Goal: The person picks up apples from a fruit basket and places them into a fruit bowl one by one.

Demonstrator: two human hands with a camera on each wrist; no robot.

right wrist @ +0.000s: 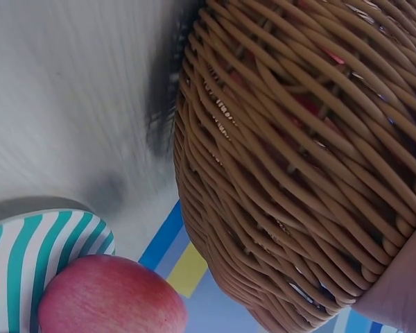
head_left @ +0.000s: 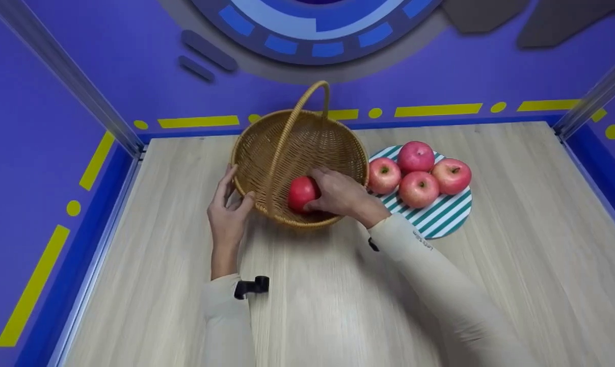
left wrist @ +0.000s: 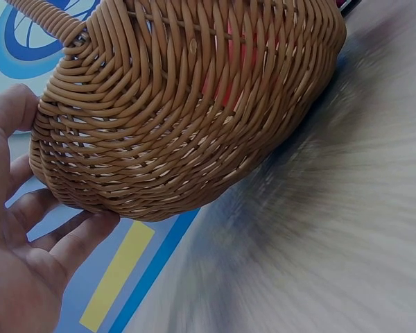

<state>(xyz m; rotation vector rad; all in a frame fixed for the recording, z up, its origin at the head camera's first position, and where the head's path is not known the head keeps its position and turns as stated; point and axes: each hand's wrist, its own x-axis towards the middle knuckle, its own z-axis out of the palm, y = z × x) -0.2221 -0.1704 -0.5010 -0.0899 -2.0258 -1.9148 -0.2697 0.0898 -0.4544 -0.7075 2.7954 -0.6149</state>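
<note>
A brown wicker basket [head_left: 259, 148] with a tall arched handle stands on the table, its opening facing me. My left hand [head_left: 227, 219] holds its left side, thumb by the rim and fingers against the outer weave, as the left wrist view also shows. Inside the basket, my right hand [head_left: 340, 192] grips a red apple [head_left: 301, 194] low near the front wall. Through the gaps of the basket's weave [left wrist: 159, 125] some red shows in the left wrist view. The right wrist view has mostly the basket's outside [right wrist: 284, 159]; the right fingers are hidden there.
Right of the basket lies a round green-and-white striped plate [head_left: 442, 224] bearing several apples [head_left: 418, 189]. One apple [right wrist: 114, 298] shows close up in the right wrist view. Blue panels [head_left: 108, 66] wall the wooden table [head_left: 307, 306] at the back and sides.
</note>
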